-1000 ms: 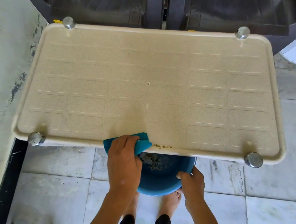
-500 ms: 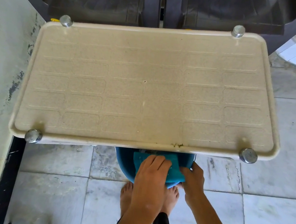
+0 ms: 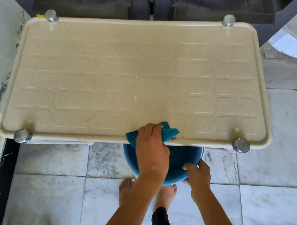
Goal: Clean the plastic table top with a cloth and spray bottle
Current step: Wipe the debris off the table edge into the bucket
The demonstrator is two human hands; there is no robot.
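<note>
- Table (image 3: 112, 63): beige plastic top with a raised rim and a metal cap (image 3: 241, 145) at each corner, standing on a tiled floor (image 3: 275, 161).
- Cloth (image 3: 170, 132): teal and bunched, lying on the near rim of the table, right of centre. One end lies on the top beyond the fingers; the other hangs over the rim at the left of the hand.
- Left hand (image 3: 152, 147): on top of the cloth, fingers curled over it and clamping it against the rim.
- Debris (image 3: 174, 138): a small dark clump on the rim, touching the cloth's right end.
- Basin (image 3: 177, 158): blue, held just below the table edge, under the cloth.
- Right hand (image 3: 198, 177): closed on the basin's near right rim, thumb inside.
- Bare feet (image 3: 126, 190): on the floor below the basin.
</note>
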